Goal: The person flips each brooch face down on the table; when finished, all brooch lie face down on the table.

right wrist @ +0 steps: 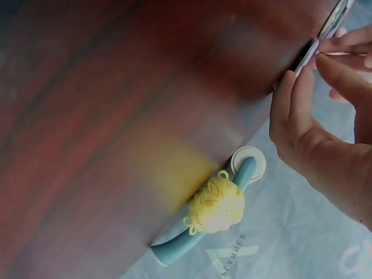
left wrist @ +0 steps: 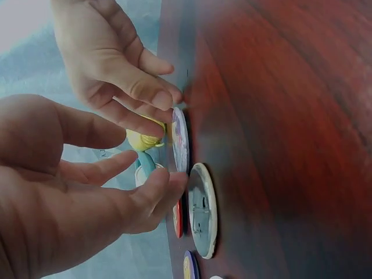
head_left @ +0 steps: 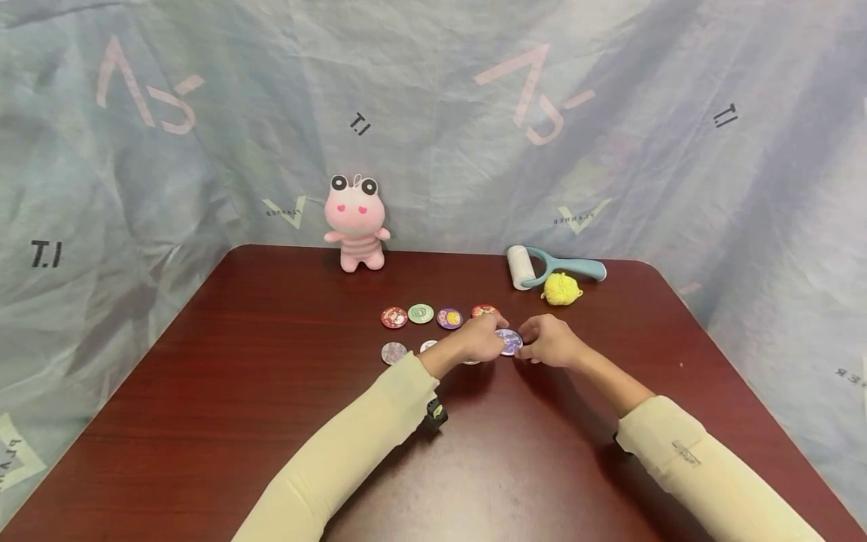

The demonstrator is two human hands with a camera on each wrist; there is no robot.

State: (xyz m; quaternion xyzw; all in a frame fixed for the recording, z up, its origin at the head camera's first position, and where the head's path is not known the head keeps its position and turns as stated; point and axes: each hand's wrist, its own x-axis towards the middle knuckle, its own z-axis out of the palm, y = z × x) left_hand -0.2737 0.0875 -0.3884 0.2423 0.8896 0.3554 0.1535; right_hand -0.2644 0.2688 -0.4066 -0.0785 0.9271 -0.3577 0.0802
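Note:
A purple round button badge (head_left: 509, 342) lies on the table between the two hands. My left hand (head_left: 482, 337) touches its left edge with fingers loosely extended, seen close up in the left wrist view. On the opposite side, my right hand (head_left: 550, 340) has its fingertips at the badge's edge, thumb apart from the fingers. Beside the left fingertips is a badge with its pin back (left wrist: 202, 210) showing. Around them lie a red badge (head_left: 394, 318), a green one (head_left: 421, 313), a purple-and-yellow one (head_left: 450, 318), another red one (head_left: 485, 309) and a greyish one (head_left: 393, 353). The left arm partly covers a white badge (head_left: 428, 345).
A pink plush toy (head_left: 355, 224) stands at the table's back edge. At the back right lie a lint roller (head_left: 572, 266) with a blue handle and a yellow yarn ball (head_left: 561, 289). Grey-blue cloth (head_left: 433, 135) hangs around the brown table (head_left: 203, 391).

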